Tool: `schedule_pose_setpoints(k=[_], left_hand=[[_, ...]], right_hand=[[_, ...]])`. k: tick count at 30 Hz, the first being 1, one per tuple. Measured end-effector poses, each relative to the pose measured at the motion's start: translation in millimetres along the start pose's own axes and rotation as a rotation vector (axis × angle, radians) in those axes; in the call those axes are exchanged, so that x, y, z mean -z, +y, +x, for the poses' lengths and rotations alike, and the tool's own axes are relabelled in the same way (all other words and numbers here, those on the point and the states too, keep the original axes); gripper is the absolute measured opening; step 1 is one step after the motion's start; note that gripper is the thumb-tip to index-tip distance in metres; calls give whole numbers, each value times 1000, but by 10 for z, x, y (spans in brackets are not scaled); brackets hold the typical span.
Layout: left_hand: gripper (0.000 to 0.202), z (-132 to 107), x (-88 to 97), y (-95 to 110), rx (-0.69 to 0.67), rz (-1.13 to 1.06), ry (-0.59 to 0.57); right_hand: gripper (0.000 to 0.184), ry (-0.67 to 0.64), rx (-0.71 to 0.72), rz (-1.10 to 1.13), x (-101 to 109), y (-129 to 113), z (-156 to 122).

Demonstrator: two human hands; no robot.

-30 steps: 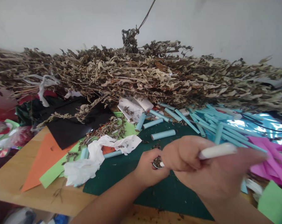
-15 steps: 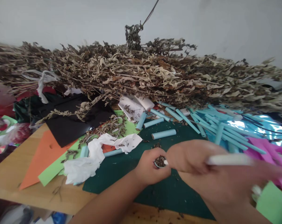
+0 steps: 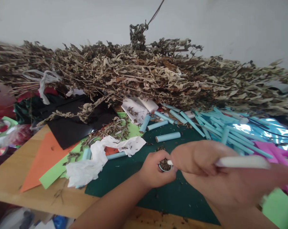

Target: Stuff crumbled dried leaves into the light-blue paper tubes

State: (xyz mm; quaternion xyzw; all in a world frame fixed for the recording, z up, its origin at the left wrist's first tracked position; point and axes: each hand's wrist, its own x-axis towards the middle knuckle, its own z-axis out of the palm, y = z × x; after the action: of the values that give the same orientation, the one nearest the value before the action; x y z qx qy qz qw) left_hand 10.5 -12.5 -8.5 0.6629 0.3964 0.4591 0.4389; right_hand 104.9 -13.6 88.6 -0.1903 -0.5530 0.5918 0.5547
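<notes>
My left hand (image 3: 155,170) is wrapped round a light-blue paper tube (image 3: 162,170) and holds it with its open end up. Crumbled dried leaves (image 3: 165,163) fill the tube's mouth. My right hand (image 3: 206,162) grips a thin white stick (image 3: 244,161), whose kind I cannot make out. The white tip rests at the tube's rim, touching or close to the leaves. Both hands are over a dark green mat (image 3: 120,178). Another light-blue tube (image 3: 167,137) lies on the mat just beyond them.
Bundles of dried plants (image 3: 144,73) line the wall. Many blue tubes (image 3: 229,133) are heaped at right by pink paper (image 3: 265,148). Crumpled white tissue (image 3: 86,168), orange paper (image 3: 38,165) and a black sheet (image 3: 67,127) lie at left on the wooden table (image 3: 5,184).
The right hand and white stick have shifted slightly, and the stick's tip still sits at the tube's mouth. The left hand keeps its hold. The whole view has moved a little.
</notes>
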Motion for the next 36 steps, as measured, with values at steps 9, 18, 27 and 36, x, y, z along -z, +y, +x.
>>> schedule_pose_setpoints(k=[9, 18, 27, 36], left_hand=[[14, 16, 2, -1, 52, 63, -45], [13, 14, 3, -53, 11, 69, -51], [14, 28, 24, 10, 62, 101, -86], [14, 2, -31, -71, 79, 13, -21]], right_hand=[[58, -35, 23, -55, -4, 20, 6], [57, -52, -15, 43, 6, 91, 18], [56, -131, -8, -49, 8, 104, 45], [57, -155, -139, -36, 111, -275, 74]])
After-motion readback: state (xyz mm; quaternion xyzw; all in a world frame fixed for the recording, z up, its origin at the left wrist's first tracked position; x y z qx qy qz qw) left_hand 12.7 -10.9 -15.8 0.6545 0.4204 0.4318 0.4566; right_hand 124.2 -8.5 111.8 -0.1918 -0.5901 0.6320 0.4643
